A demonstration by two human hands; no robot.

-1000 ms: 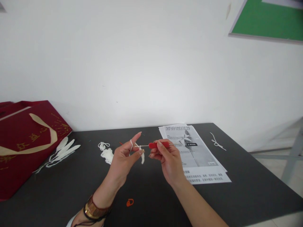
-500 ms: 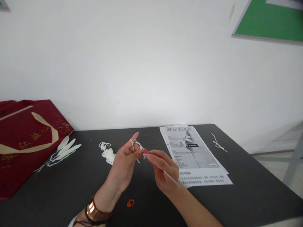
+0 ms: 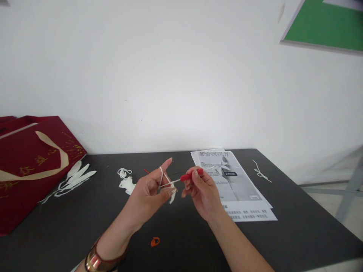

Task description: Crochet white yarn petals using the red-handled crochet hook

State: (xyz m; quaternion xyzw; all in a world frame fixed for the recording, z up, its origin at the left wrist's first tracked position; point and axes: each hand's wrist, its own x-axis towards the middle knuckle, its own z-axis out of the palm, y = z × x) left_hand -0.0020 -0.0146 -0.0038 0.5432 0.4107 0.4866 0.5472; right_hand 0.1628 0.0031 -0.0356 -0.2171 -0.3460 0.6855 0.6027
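My right hand (image 3: pixel 205 192) grips a crochet hook (image 3: pixel 191 175) by its red handle. The hook's metal shaft points left into a small piece of white crochet (image 3: pixel 172 192). That piece is pinched between the thumb and fingers of my left hand (image 3: pixel 150 192). White yarn (image 3: pixel 165 174) runs round the raised left index finger and down to the hook. Behind my left hand lies a small heap of white yarn (image 3: pixel 127 184) on the table. An orange stitch marker (image 3: pixel 155 241) rests on the tabletop nearer to me.
A dark red gift bag (image 3: pixel 34 166) stands at the left, with several white crocheted petals (image 3: pixel 76 177) beside it. Printed sheets (image 3: pixel 252 215) lie right of centre on the black table (image 3: pixel 300 230). A tied white yarn scrap (image 3: pixel 261 173) is farther right, and a white wall rises behind.
My right hand has turned and drawn back to the right, so the hook's red handle and shaft now show. The left hand still pinches the crochet, its index finger raised.
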